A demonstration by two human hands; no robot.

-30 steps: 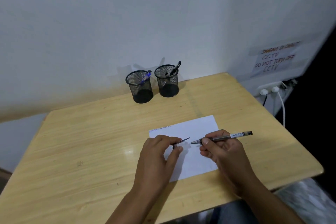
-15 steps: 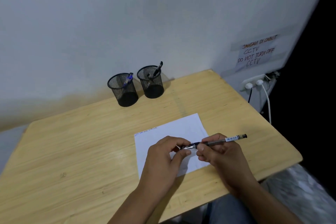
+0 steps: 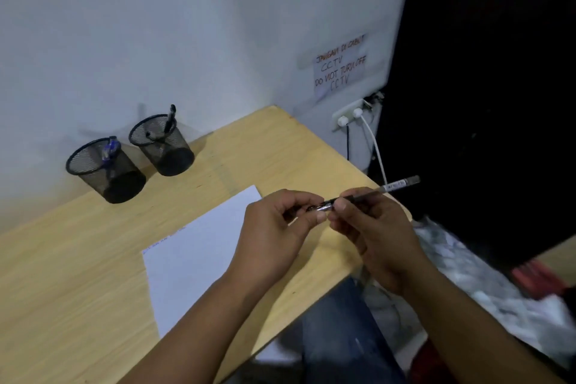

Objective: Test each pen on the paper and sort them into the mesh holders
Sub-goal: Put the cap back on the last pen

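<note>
Both hands pinch the pen (image 3: 371, 195): left hand (image 3: 274, 234), right hand (image 3: 374, 227).

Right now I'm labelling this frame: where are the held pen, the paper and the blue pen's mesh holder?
held pen (image 3: 367, 195), head view, mid barrel.
paper (image 3: 193, 259), head view, bare centre.
blue pen's mesh holder (image 3: 124, 179), head view, front wall.

Wood table (image 3: 78, 290) glossy; paper (image 3: 193, 259) matt; holders (image 3: 106, 170) black wire mesh

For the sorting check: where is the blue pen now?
In the head view, the blue pen stands in the left mesh holder at the table's far left, beside the right mesh holder with a black pen.
</note>
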